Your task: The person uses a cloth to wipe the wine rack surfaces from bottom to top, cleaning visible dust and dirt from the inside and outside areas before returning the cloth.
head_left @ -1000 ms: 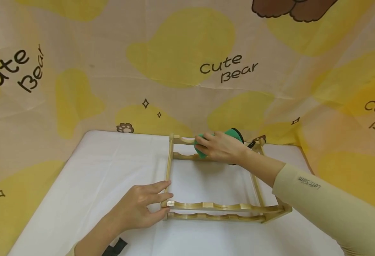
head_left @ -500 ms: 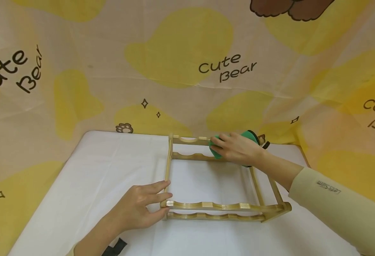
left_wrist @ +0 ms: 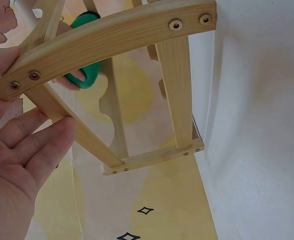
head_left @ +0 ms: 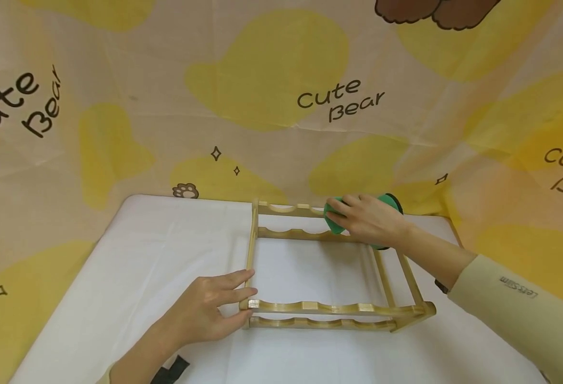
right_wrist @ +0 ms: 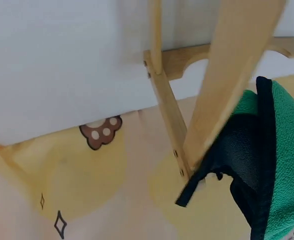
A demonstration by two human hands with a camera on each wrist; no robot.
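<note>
On the head feed I have the hands well apart. The left hand pinches the near corner of the wooden rack, at the frame's eight o'clock. The right hand, at one o'clock, clasps the green cloth at the far rail; whether it wraps the rail I can't tell. From the left hand, the cloth lies toward two o'clock; the rail runs roughly nine to three.
</note>
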